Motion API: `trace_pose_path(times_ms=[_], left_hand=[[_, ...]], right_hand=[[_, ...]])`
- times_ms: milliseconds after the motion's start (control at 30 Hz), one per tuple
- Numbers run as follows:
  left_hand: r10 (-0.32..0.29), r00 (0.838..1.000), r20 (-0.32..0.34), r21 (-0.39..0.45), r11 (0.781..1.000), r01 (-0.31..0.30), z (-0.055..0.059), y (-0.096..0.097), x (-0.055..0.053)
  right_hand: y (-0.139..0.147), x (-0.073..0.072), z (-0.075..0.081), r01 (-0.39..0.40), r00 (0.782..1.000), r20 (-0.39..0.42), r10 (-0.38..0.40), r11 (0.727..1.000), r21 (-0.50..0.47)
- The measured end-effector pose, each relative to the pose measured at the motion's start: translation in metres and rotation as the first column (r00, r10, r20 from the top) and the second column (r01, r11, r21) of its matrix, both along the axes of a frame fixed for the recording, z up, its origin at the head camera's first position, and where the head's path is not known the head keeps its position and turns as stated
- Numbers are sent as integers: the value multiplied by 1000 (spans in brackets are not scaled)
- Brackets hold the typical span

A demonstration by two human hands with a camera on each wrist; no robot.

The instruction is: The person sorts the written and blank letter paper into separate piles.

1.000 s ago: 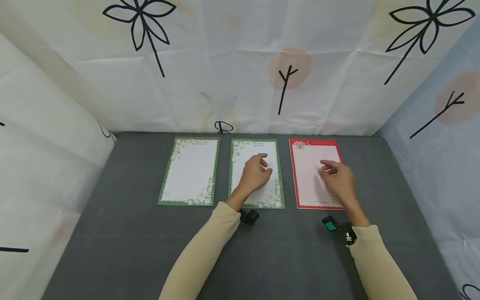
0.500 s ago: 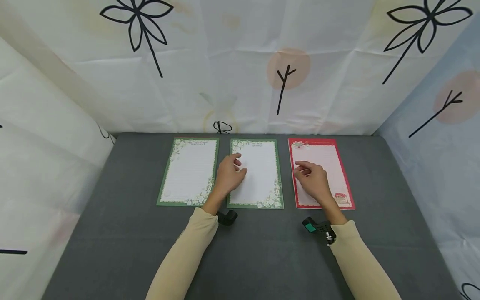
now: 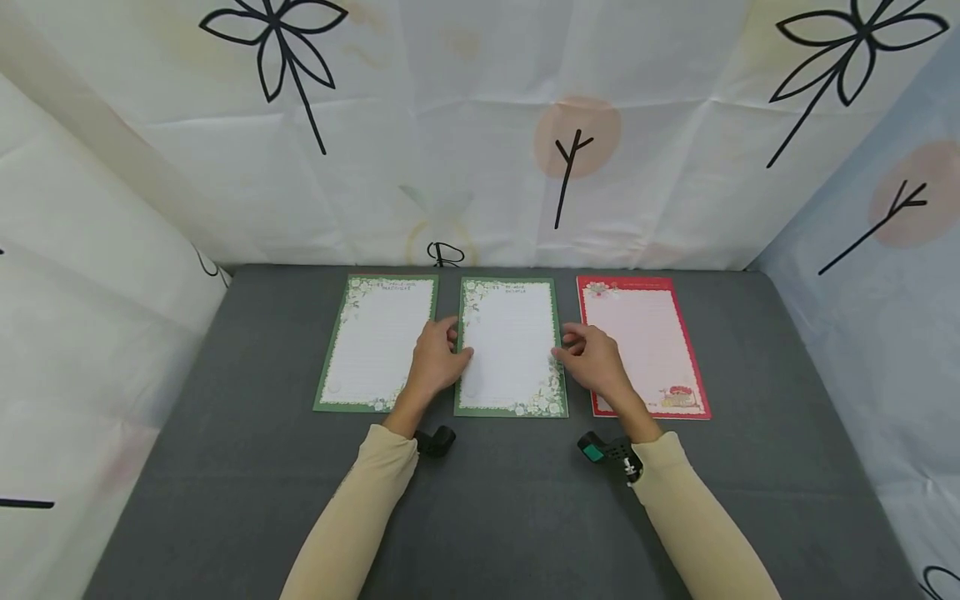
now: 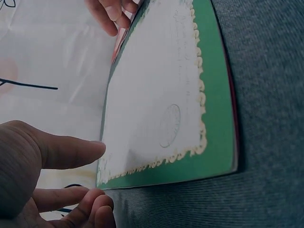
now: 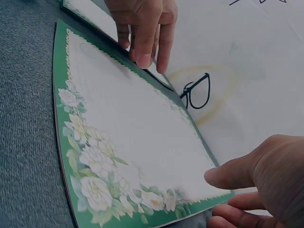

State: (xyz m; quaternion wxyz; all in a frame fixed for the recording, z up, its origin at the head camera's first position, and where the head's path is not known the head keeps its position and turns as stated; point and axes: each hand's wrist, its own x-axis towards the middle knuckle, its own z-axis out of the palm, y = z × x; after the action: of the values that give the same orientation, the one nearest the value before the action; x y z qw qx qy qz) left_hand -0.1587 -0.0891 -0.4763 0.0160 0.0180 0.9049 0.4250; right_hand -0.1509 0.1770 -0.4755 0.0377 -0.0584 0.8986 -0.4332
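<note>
A writing pad with a green floral border lies flat on the table between my two hands. My left hand is at its left edge, thumb over the border and the other fingers loosely bent beside the edge. At the right edge my right hand stands in the same way. In both wrist views, a gap shows between thumb and fingers; whether any fingertip touches the pad I cannot tell. The left wrist view shows the pad's green corner; white printed flowers fill a corner in the right wrist view.
Another green-bordered pad lies to the left, partly behind my left hand. To the right is a red-bordered pad, partly covered by my right hand. The dark grey table meets a patterned white cloth at the back.
Both hands have moved left. The left hand went from over the middle pad to its left edge; the right hand went from over the red pad to the middle pad's right edge.
</note>
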Motion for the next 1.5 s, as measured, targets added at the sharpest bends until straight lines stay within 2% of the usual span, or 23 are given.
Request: trace_pose_path(times_ms=[167,333,767,867,1000,1267,1500], left_hand=[[-41,998,40,-25,999,42,-2,-1,1],[-57,996,75,-59,996,62,-6,-1,0],[-45,998,51,-42,998,47,-5,-1,3],[-34,999,23,-15,999,34,-4,-1,3],[-15,1000,4,67,998,15,-3,-2,3],[-12,999,36,211,977,4,-4,-9,1],[-5,999,40,281,960,-7,0,-16,0]], right_hand=[[-7,-1,-3,-25,998,52,21,997,69],[-13,-2,-5,-24,999,43,19,994,103],[-15,0,-2,15,1000,4,-15,996,85],[-15,1,-1,26,999,-24,-25,999,43],[-13,1,-2,55,998,-27,-56,997,-59],[-12,0,-3,127,992,-1,-130,976,-179],[-12,1,-1,151,988,21,-151,956,-253]])
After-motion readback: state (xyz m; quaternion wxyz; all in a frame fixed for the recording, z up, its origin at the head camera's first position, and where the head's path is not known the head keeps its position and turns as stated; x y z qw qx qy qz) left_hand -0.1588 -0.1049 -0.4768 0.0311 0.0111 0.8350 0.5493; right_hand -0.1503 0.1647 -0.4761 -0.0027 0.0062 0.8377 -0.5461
